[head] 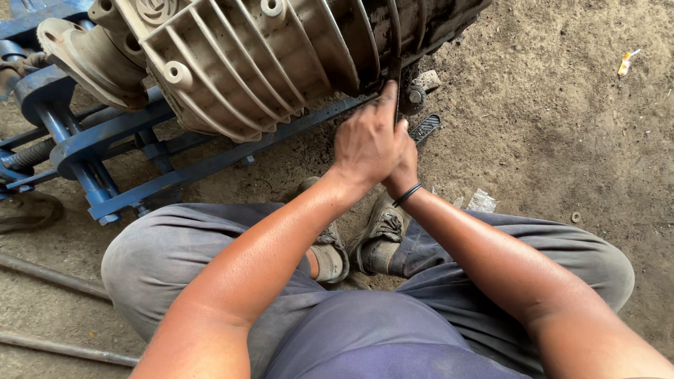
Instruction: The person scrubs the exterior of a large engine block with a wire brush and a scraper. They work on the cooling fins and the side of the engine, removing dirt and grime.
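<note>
A: How's the thin dark flat metal tool (394,67) held?

B: Clamped by left hand (366,144) fingers; right hand (405,167) tucked underneath, grip can't be seen. Long axis is run up, away, into the ribbed beige cast-metal housing (246,63) seam, over the blue steel frame (105,140).

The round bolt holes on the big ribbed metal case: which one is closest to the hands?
The bolt hole at the top edge, in the middle, is closest to the left hand. The hole on the case's left corner sits farther away.
</note>
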